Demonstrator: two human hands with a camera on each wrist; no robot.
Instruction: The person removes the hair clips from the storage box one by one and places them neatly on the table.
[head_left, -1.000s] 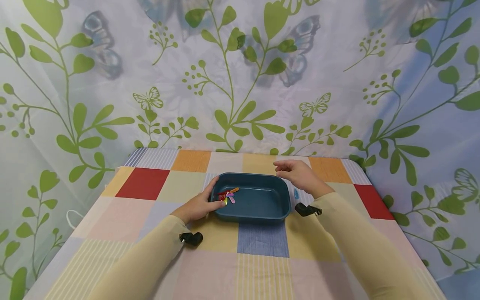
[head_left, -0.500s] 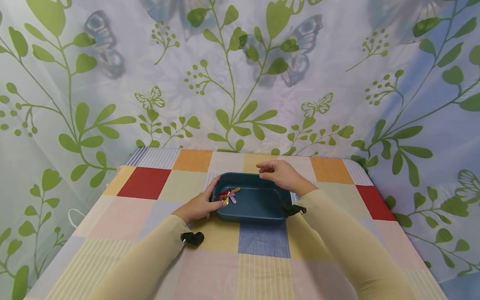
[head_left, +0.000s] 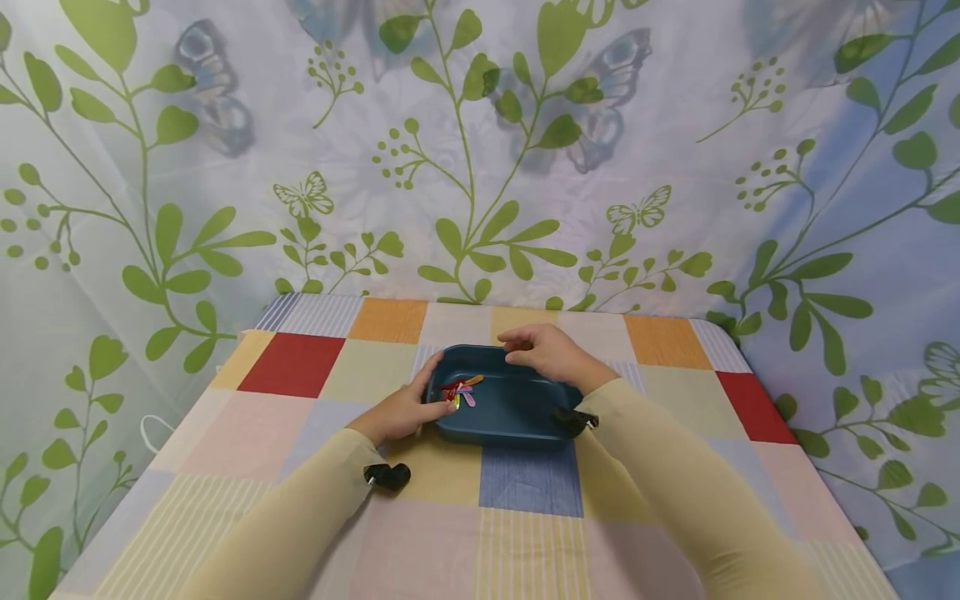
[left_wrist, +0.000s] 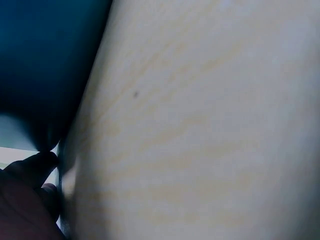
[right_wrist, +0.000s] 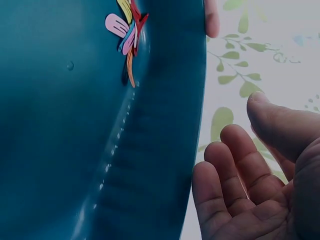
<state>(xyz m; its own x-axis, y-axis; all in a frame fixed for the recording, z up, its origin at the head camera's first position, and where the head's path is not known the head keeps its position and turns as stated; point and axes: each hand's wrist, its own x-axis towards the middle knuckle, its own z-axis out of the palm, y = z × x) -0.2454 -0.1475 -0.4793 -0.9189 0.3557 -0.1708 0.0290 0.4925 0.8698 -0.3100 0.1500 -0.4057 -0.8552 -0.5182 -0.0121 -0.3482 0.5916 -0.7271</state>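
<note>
A dark blue rectangular plastic tray [head_left: 517, 417] sits on the table. My left hand [head_left: 401, 411] holds its left end, with the thumb over the near rim and the other fingers along the outer left side. Several colourful snap hair clips [head_left: 461, 389] lie in a small pile inside that end; pink, yellow, red and orange ones show in the pile of clips [right_wrist: 129, 35] in the right wrist view. Over the tray's far rim hovers my right hand [head_left: 551, 354], fingers loosely bent and nothing between them. The left wrist view shows mostly cloth and the tray's wall [left_wrist: 45, 60].
A patchwork tablecloth [head_left: 420, 542] covers the table. Behind it hangs a curtain [head_left: 480, 167] printed with leaves and butterflies. A thin white cable [head_left: 146, 433] loops past the table's left edge. Black wrist cameras stick out under both sleeves.
My right hand has moved left from beside the tray's right end to above its far rim. The blue clip on the cloth at right is now hidden behind the right arm. The left hand stays put.
</note>
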